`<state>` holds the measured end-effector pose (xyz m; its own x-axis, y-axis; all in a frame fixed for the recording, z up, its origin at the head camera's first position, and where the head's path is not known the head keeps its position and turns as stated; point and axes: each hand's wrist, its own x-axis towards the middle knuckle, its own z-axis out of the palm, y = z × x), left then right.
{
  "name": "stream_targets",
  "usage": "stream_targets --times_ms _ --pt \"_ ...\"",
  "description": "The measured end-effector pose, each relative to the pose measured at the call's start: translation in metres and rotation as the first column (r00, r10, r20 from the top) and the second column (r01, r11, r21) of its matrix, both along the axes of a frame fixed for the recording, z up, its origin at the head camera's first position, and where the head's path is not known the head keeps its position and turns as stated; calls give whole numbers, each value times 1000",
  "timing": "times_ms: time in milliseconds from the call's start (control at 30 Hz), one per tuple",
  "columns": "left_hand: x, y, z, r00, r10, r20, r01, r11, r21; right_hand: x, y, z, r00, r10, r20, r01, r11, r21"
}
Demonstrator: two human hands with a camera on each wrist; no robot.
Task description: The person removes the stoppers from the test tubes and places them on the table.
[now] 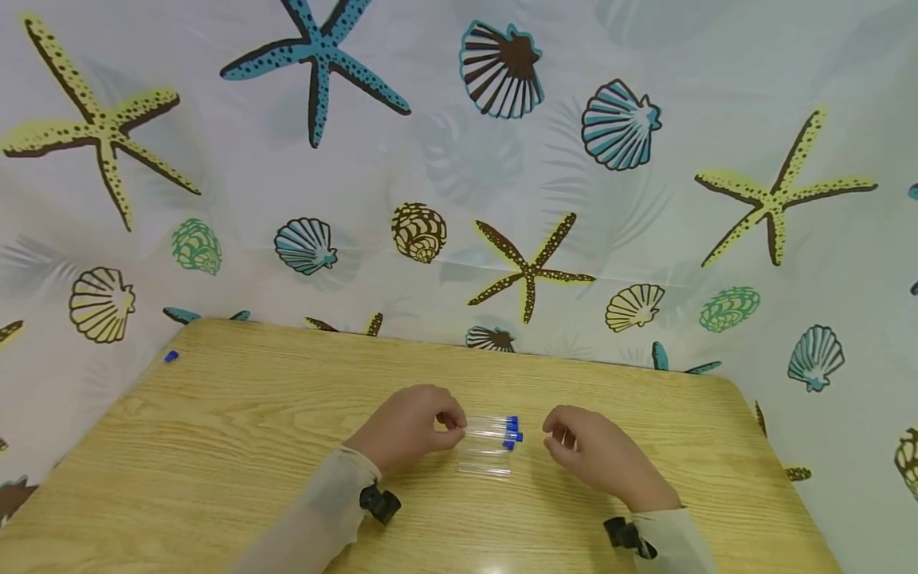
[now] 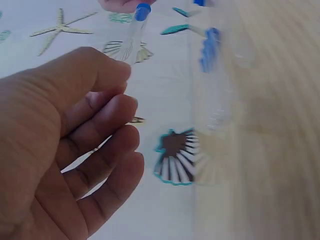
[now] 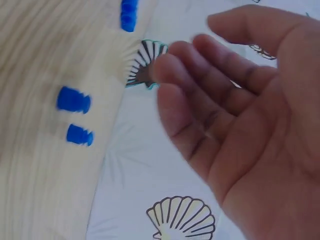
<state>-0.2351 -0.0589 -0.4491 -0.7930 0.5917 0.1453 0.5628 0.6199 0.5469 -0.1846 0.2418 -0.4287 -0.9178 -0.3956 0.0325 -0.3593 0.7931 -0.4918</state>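
My left hand (image 1: pixel 419 426) pinches a clear test tube (image 1: pixel 488 434) with a blue cap (image 2: pixel 143 12) between thumb and index finger, near the end away from the cap. The tube's cap points right, towards my right hand. My right hand (image 1: pixel 591 446) hovers to the right of the cap, fingers loosely bent and a gap between thumb and fingers; nothing shows in it in the right wrist view. Behind and beneath the held tube lie several more clear tubes, some with blue caps (image 1: pixel 512 419). The nearest tube (image 1: pixel 484 470) shows no cap.
Two loose blue caps (image 3: pixel 73 100) lie on the table in the right wrist view. Another small blue piece (image 1: pixel 170 356) sits at the table's far left edge. A cloth printed with starfish and shells (image 1: pixel 531 183) hangs behind the wooden table (image 1: pixel 287 383).
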Motion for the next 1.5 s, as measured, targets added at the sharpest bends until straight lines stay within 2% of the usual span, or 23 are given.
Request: stream_targets --times_ms 133,233,333,433,567,633,700,867,1133,1367,1500 --pt "9 -2 24 995 -9 -99 14 999 47 4 -6 9 998 17 -56 -26 986 -163" --pt "16 -4 39 984 -15 -177 29 997 76 9 -12 17 992 32 -120 -63 961 -270" --pt "23 -4 50 977 -22 -211 47 992 115 16 -17 25 978 23 -209 -96 933 -347" --pt "30 -4 59 974 -26 -224 64 984 164 22 -21 31 946 18 -324 -151 907 -392" --pt "37 -2 67 973 -28 -229 80 972 222 25 -24 36 880 11 -474 -232 882 -410" --pt "40 0 70 975 -25 -220 80 967 243 26 -25 38 855 3 -519 -257 871 -419" --pt "42 2 72 976 -21 -216 77 964 254 25 -26 38 843 0 -537 -274 860 -430" --pt "44 3 74 976 6 -217 56 959 279 24 -26 36 847 19 -532 -303 839 -451" --pt "45 2 70 973 -2 -231 77 945 318 24 -24 35 841 45 -539 -328 835 -442" --pt "46 1 69 962 -9 -272 91 953 288 28 -21 35 861 124 -493 -360 833 -420" --pt "45 0 69 957 -23 -290 108 953 281 27 -21 33 844 131 -521 -382 827 -411"
